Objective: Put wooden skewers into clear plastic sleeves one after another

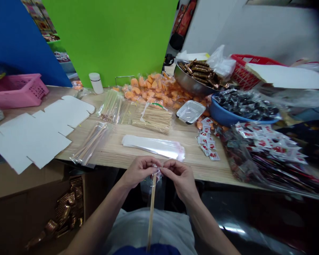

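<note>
My left hand (140,171) and my right hand (181,176) meet at the table's front edge, fingers pinched together. Between their fingertips is the upper end of a narrow clear plastic bag (157,174). Thin wooden sticks (152,209) hang down from there over my lap, apparently inside the bag. A little red shows through the plastic near my fingers, too small to make out. Just beyond my hands lies a stack of long clear plastic sleeves (153,146). Farther back is a bundle of wooden sticks (152,118).
Bagged sticks (90,143) and flat white cardboard (39,129) lie left. Orange wrapped pieces (149,90) line the back. On the right are a metal bowl (182,76), a blue basin (223,117), small sachets (207,140) and a foil tray (190,111). An open carton (23,205) stands below left.
</note>
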`<state>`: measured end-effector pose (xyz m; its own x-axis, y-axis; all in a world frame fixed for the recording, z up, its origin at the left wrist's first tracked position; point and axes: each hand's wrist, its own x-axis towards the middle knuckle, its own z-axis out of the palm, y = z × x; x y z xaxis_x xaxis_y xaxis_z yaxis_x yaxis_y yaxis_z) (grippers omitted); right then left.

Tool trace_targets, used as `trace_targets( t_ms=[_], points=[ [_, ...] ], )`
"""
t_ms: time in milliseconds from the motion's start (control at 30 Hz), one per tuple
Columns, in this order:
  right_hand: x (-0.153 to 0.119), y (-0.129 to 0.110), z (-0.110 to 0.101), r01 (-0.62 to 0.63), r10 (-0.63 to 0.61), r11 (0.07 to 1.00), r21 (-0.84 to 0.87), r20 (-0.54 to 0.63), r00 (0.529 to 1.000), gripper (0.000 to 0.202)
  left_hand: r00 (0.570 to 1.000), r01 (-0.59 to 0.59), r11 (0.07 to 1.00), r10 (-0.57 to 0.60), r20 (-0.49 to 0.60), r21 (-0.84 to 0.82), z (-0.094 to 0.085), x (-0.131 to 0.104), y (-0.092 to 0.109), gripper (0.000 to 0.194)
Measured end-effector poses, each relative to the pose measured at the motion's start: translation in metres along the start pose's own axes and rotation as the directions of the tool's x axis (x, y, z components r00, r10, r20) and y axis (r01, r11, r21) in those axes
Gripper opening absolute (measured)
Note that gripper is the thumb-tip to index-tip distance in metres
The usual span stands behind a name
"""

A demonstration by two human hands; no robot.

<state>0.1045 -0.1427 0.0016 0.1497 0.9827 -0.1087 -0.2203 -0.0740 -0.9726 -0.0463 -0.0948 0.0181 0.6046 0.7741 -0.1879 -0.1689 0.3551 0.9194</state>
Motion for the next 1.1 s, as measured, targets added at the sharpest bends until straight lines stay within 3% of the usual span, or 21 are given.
trace_targets(
  t_ms=[67,167,267,400,500,567,633,733,800,900,1100],
  points=[
    [0.0,0.002,0.001,-0.005,0.005,1.0,0.018,-0.028,1.0,0.014,1.0,-0.005,1.0,0.006,0.001,-0.025,0.003,-0.002,0.001,0.034],
    [0.0,0.005,0.001,0.019,-0.016,0.999,0.042,-0.072,0.997,0.013,0.994,-0.004,0.996,-0.005,-0.112,-0.085,0.007,-0.005,0.0,0.054],
    [0.0,0.007,0.001,0.048,-0.042,0.998,0.042,-0.133,0.99,0.014,0.981,0.011,0.992,-0.036,-0.192,-0.127,0.009,-0.007,-0.004,0.045],
    [0.003,0.008,-0.001,0.068,-0.063,0.997,0.024,-0.164,0.984,0.016,0.978,0.058,0.995,-0.074,-0.194,-0.086,0.006,-0.008,-0.013,0.018],
    [0.007,0.005,-0.005,0.066,-0.064,0.998,0.015,-0.123,0.99,0.016,0.968,0.104,0.994,-0.11,-0.225,-0.04,0.003,-0.009,-0.014,0.018],
    [0.012,-0.003,-0.009,0.123,-0.126,0.991,-0.054,-0.051,0.991,0.016,0.964,0.135,0.991,-0.128,-0.234,0.015,0.001,-0.01,-0.014,0.018],
    [0.018,-0.015,-0.013,0.223,-0.203,0.956,-0.192,0.12,0.972,0.012,0.97,0.14,0.984,-0.115,-0.215,0.108,-0.001,-0.011,-0.012,0.017],
    [0.027,-0.035,-0.014,0.365,-0.157,0.844,-0.393,0.47,0.868,0.011,0.985,0.112,0.954,-0.069,-0.16,0.278,-0.004,-0.011,-0.011,0.02],
    [0.032,-0.044,-0.011,0.425,-0.058,0.757,-0.495,0.598,0.8,0.015,0.99,0.098,0.926,-0.052,-0.133,0.365,-0.006,-0.011,-0.009,0.021],
    [0.036,-0.047,-0.005,0.473,0.037,0.633,-0.613,0.634,0.773,0.017,0.994,0.062,0.881,-0.012,-0.107,0.469,-0.006,-0.013,-0.005,0.021],
    [0.04,-0.032,-0.003,0.536,0.063,0.46,-0.708,0.628,0.776,0.022,0.995,0.05,0.757,0.021,-0.101,0.652,-0.011,-0.02,0.002,0.018]
  ],
)
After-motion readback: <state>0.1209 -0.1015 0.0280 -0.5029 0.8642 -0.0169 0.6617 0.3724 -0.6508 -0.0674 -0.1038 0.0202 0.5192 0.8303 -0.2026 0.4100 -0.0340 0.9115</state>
